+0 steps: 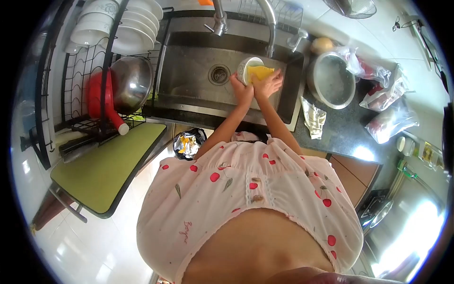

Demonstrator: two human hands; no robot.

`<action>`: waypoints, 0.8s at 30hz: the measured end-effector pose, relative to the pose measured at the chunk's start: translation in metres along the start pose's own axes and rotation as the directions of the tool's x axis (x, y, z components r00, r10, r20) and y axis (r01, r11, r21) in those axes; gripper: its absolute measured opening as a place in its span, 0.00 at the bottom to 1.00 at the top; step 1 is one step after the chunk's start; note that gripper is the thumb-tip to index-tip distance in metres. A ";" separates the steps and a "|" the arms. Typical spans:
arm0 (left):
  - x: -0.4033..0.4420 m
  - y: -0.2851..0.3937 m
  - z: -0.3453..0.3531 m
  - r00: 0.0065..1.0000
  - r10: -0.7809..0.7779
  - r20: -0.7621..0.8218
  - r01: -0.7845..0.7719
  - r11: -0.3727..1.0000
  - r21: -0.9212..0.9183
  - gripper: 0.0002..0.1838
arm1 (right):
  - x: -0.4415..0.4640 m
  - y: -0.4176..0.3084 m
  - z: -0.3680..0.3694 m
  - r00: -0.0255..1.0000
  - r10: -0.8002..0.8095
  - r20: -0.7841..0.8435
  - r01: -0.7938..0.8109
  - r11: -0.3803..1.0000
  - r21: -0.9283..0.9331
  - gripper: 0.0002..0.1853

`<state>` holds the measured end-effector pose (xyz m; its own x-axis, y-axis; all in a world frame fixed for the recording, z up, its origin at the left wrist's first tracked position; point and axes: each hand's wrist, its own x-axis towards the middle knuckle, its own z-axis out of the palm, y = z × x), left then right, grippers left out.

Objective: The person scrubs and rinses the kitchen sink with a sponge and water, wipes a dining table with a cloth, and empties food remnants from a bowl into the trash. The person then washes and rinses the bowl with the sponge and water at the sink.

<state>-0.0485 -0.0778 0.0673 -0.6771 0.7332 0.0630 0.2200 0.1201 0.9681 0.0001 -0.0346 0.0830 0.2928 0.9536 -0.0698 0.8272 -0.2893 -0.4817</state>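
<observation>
Over the right part of the steel sink [189,61], my left hand [242,91] grips a small white bowl [244,69] by its near left side. The bowl is tilted, with its opening toward the right. My right hand [268,85] holds a yellow cloth or sponge [261,72] against the bowl's opening; its exact kind I cannot make out. Just above the hands, the curved faucet [270,28] reaches down. Left of the hands lies the round drain [219,75]. Part of the bowl is hidden behind the yellow piece.
A black dish rack [108,47] on the left holds white bowls, plates, a metal basin [132,83] and a red-handled pan [100,97]. Right of the sink stand a metal pot [331,79], a crumpled cloth [313,118] and plastic bags [388,90]. A green folding board [109,165] juts out lower left.
</observation>
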 end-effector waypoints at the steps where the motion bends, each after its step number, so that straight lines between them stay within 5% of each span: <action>1: -0.001 -0.003 0.003 0.999 0.030 -0.034 -0.029 0.999 0.016 0.29 | -0.001 0.002 0.005 0.998 -0.041 -0.046 0.041 0.999 0.004 0.67; 4: 0.007 -0.006 0.006 0.999 0.019 -0.034 -0.022 0.997 -0.068 0.27 | 0.003 0.001 -0.002 0.972 0.014 0.235 -0.084 0.954 0.289 0.67; 7: 0.015 -0.009 -0.006 0.978 -0.108 0.179 0.148 0.963 -0.225 0.24 | 0.020 0.023 0.019 0.960 -0.101 0.262 0.015 0.951 0.310 0.63; 9: 0.019 -0.011 -0.015 0.946 -0.094 0.311 0.134 0.985 -0.108 0.25 | 0.039 0.029 0.010 0.903 -0.295 0.313 0.232 0.947 0.223 0.58; 12: 0.031 0.033 -0.033 0.809 -0.262 0.526 0.378 0.917 -0.125 0.24 | 0.064 0.021 -0.002 0.709 -0.655 0.260 0.631 0.754 0.181 0.39; 15: 0.054 0.027 -0.037 0.671 -0.264 0.693 0.329 0.943 0.040 0.28 | 0.089 -0.011 -0.027 0.379 -0.871 0.313 0.829 0.470 0.304 0.23; 17: 0.066 0.041 -0.040 0.586 -0.282 0.759 0.332 0.939 0.092 0.32 | 0.086 -0.039 -0.046 0.296 -0.773 0.561 0.887 0.441 0.140 0.20; 18: 0.066 0.030 -0.038 0.683 -0.183 0.707 0.176 0.981 0.085 0.32 | 0.085 -0.046 -0.051 0.262 -0.693 0.672 0.912 0.406 0.064 0.20; 21: 0.060 0.009 -0.029 0.877 0.171 0.450 -0.221 0.973 0.061 0.29 | 0.106 -0.014 -0.001 0.350 -0.910 0.223 0.856 0.407 0.319 0.16; 22: 0.053 0.014 -0.025 0.937 -0.055 0.346 0.101 0.988 -0.116 0.29 | 0.100 -0.023 -0.008 0.531 -0.814 0.235 0.738 0.581 0.344 0.16; 24: 0.040 0.023 -0.016 0.798 -0.533 0.279 0.595 0.627 -0.503 0.29 | 0.076 -0.032 -0.023 0.813 -0.511 0.280 0.397 0.837 0.377 0.16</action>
<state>-0.0816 -0.0567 0.0960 -0.4621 0.7081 -0.5338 -0.6181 0.1744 0.7665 0.0072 0.0450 0.1131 -0.3192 0.9461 -0.0547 0.6276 0.1678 -0.7602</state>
